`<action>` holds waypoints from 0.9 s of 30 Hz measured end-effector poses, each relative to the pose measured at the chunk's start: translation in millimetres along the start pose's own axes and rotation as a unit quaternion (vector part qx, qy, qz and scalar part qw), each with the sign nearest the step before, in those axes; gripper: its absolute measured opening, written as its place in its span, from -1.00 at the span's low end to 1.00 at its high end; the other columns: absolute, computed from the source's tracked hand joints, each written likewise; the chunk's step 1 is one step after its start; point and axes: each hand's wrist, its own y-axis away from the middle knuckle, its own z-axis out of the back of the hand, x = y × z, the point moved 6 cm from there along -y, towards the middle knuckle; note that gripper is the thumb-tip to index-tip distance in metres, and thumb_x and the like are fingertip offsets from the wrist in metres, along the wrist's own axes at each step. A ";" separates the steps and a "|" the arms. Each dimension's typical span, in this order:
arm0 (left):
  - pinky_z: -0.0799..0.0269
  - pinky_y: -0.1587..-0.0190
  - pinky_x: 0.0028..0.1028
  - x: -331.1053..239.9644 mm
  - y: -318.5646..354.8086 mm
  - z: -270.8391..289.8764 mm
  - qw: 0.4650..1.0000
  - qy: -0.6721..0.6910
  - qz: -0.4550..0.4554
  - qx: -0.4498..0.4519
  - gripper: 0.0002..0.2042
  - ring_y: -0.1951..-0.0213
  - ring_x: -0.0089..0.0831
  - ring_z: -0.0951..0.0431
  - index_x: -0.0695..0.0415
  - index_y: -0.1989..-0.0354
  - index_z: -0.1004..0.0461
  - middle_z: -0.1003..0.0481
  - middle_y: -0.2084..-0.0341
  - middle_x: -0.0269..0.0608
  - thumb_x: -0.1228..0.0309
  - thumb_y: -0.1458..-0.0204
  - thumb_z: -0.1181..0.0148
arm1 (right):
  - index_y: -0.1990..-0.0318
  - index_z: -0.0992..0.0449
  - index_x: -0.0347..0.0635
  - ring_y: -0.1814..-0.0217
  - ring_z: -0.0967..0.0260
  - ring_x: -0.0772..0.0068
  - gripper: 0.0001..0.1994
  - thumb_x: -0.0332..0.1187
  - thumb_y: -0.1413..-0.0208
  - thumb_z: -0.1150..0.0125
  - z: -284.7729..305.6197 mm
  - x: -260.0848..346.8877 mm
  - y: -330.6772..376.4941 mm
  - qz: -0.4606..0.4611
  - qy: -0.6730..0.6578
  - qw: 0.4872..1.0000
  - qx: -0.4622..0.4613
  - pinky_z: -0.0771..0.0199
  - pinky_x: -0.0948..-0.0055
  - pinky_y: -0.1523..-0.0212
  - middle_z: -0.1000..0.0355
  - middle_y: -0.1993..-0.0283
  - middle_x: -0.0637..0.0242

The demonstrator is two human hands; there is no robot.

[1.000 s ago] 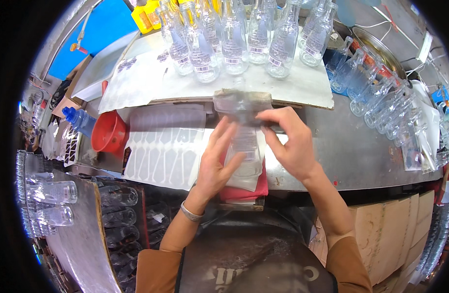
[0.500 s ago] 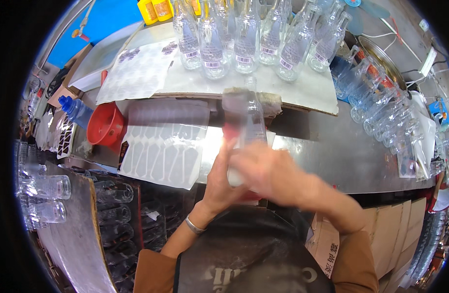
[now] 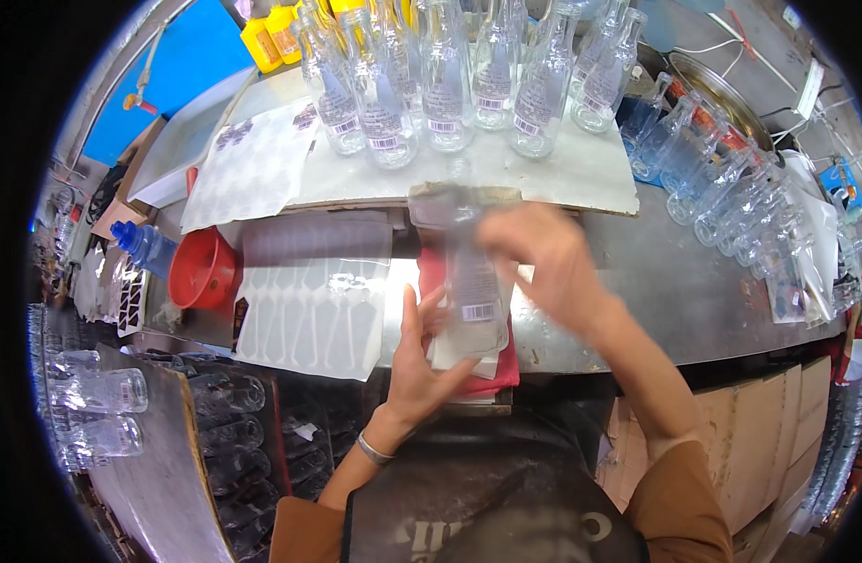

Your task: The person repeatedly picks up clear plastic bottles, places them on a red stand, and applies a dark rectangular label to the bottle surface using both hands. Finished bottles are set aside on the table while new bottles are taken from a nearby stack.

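Observation:
A clear glass bottle (image 3: pixel 475 281) with a white label lies tilted over a red cloth (image 3: pixel 508 373) at the front of the metal counter (image 3: pixel 675 291). My left hand (image 3: pixel 422 361) cups its lower end from below and the left. My right hand (image 3: pixel 548 263) is blurred with motion and grips the bottle's upper part from the right. The bottle's neck points away from me toward the white board.
Several labelled clear bottles (image 3: pixel 440 89) stand on a white board (image 3: pixel 581 174) behind. More bottles (image 3: pixel 731 192) crowd the right. A sheet of label backing (image 3: pixel 309 314), a red funnel (image 3: pixel 204 272) and a blue bottle (image 3: pixel 145 246) lie left. Crated bottles (image 3: pixel 103 394) sit lower left.
My right hand has moved off the top of the bottle to its upper right side, so the label shows. My left hand stays under the bottle. The view has tilted slightly.

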 end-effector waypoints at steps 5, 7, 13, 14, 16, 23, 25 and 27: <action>-0.28 -0.29 -0.23 3.2 -2.6 -1.8 0.998 0.056 0.028 0.025 0.17 -0.31 -0.12 -0.34 0.19 -0.54 0.44 -0.21 -0.36 0.16 0.59 0.08 -0.44 | 0.29 -0.53 -0.16 0.22 -0.49 0.11 -0.91 -0.44 -0.03 -0.28 -9.9 27.8 32.6 -0.057 -0.166 0.978 0.115 -0.51 0.20 0.22 -0.47 0.30 0.19; -0.34 -0.25 -0.27 4.3 -2.5 -0.8 0.999 0.036 0.013 0.033 0.13 -0.22 -0.20 -0.41 0.23 -0.54 0.40 -0.21 -0.37 0.12 0.59 0.05 -0.43 | 0.24 -0.58 -0.20 0.25 -0.50 0.10 -0.87 -0.43 -0.03 -0.31 1.0 -33.5 20.1 -0.133 -0.132 0.982 -0.031 -0.51 0.25 0.25 -0.49 0.27 0.13; -0.27 -0.29 -0.20 10.1 1.4 1.4 0.995 0.084 0.029 0.035 0.12 -0.30 -0.15 -0.35 0.23 -0.55 0.36 -0.20 -0.37 0.15 0.63 0.08 -0.40 | 0.17 -0.58 -0.17 0.02 -0.50 0.10 -0.75 -0.56 0.06 -0.32 -1.4 25.4 84.8 -0.098 -0.281 0.951 0.087 -0.52 0.26 -0.01 -0.55 0.10 0.15; -0.28 -0.28 -0.20 12.5 3.0 -1.4 0.996 0.071 0.030 0.033 0.12 -0.29 -0.16 -0.36 0.23 -0.54 0.36 -0.20 -0.37 0.15 0.63 0.08 -0.40 | 0.13 -0.60 -0.18 0.08 -0.53 0.15 -0.74 -0.56 0.03 -0.31 -0.2 28.0 91.4 -0.112 -0.292 0.942 0.120 -0.53 0.30 0.05 -0.57 0.09 0.16; -0.31 -0.26 -0.21 4.1 1.5 -0.2 0.999 0.033 0.024 0.033 0.12 -0.28 -0.17 -0.38 0.24 -0.54 0.36 -0.20 -0.38 0.15 0.62 0.08 -0.41 | 0.10 -0.59 -0.23 0.14 -0.55 0.12 -0.76 -0.52 -0.03 -0.31 2.7 3.3 77.1 -0.218 -0.230 0.941 0.116 -0.54 0.31 0.10 -0.58 0.14 0.11; -0.37 -0.22 -0.27 -4.8 2.6 -4.6 0.999 0.001 0.035 -0.018 0.15 -0.23 -0.18 -0.40 0.25 -0.54 0.36 -0.17 -0.39 0.15 0.58 0.11 -0.45 | 0.13 -0.58 -0.24 0.27 -0.48 0.10 -0.75 -0.44 -0.01 -0.34 -1.3 6.5 0.3 -0.043 -0.028 0.994 0.096 -0.51 0.24 0.20 -0.53 0.31 0.15; -0.37 -0.23 -0.24 -11.3 2.7 -4.7 0.999 -0.017 0.033 -0.036 0.19 -0.23 -0.14 -0.39 0.24 -0.54 0.37 -0.13 -0.40 0.13 0.56 0.15 -0.49 | 0.24 -0.55 -0.21 0.29 -0.44 0.14 -0.79 -0.42 0.08 -0.33 0.3 7.9 -20.6 0.017 0.072 0.997 0.024 -0.49 0.23 0.24 -0.48 0.35 0.19; -0.36 -0.25 -0.23 -14.7 2.3 -4.1 0.998 -0.034 0.027 -0.048 0.20 -0.23 -0.14 -0.39 0.24 -0.54 0.38 -0.14 -0.40 0.13 0.55 0.16 -0.50 | 0.42 -0.44 -0.18 0.29 -0.38 0.20 -0.84 -0.38 0.18 -0.26 -9.7 23.9 -23.1 0.071 0.114 0.991 0.018 -0.45 0.24 0.27 -0.39 0.41 0.26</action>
